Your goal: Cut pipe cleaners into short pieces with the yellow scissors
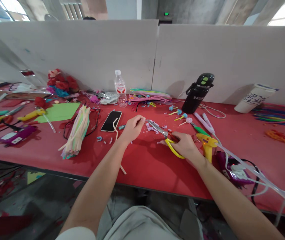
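My right hand (183, 143) is closed on the handles of scissors (157, 128) with red and yellow grips. Their blades point left, with the tip close to the fingertips of my left hand (133, 127). The left fingers are pinched together; what they hold is too small to make out. Small lilac cut pieces (152, 127) lie on the red table under and around the blades. A cream pipe cleaner (116, 128) runs from the phone (111, 121) towards my left forearm, and a cream end shows below the forearm.
Bundled pipe cleaners (76, 131) lie left of the phone. A water bottle (120, 88) and black flask (197, 93) stand near the partition (94, 53). At right are a yellow glue gun (208, 143), a purple device (232, 170) and a leaning white cup (254, 97).
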Available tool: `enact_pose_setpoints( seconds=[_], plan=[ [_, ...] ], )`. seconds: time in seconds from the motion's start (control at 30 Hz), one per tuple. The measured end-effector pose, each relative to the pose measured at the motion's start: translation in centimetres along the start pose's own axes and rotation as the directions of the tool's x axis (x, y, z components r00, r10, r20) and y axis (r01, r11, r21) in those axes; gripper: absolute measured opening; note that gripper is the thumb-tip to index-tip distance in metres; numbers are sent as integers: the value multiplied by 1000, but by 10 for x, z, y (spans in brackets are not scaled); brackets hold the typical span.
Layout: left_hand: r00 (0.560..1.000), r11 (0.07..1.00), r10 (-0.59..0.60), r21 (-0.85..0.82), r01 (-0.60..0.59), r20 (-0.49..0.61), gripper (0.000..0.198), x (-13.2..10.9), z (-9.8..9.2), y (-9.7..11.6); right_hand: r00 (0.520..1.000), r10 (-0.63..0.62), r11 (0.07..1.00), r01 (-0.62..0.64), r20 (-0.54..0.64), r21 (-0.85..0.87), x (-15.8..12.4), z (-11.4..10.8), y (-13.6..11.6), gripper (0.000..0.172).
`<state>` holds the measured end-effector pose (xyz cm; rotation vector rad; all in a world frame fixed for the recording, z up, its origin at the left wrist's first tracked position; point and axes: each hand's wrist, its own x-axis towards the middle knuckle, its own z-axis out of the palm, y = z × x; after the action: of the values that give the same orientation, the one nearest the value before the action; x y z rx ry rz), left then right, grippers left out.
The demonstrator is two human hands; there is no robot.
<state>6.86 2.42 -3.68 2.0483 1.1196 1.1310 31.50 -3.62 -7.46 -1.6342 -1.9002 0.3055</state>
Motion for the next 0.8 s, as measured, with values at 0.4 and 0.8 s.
enact_pose_setpoints(
  seconds=[0.4,0.8],
  plan=[
    [1000,1000,8,14,-8,-7,32,1,0,1,1000,-13,1000,13,9,3,2,3,4,51],
    [1000,1000,11,24,-11,-11,31,1,0,0,1000,6,999,-7,25,48,0,2,0,52]
  ],
)
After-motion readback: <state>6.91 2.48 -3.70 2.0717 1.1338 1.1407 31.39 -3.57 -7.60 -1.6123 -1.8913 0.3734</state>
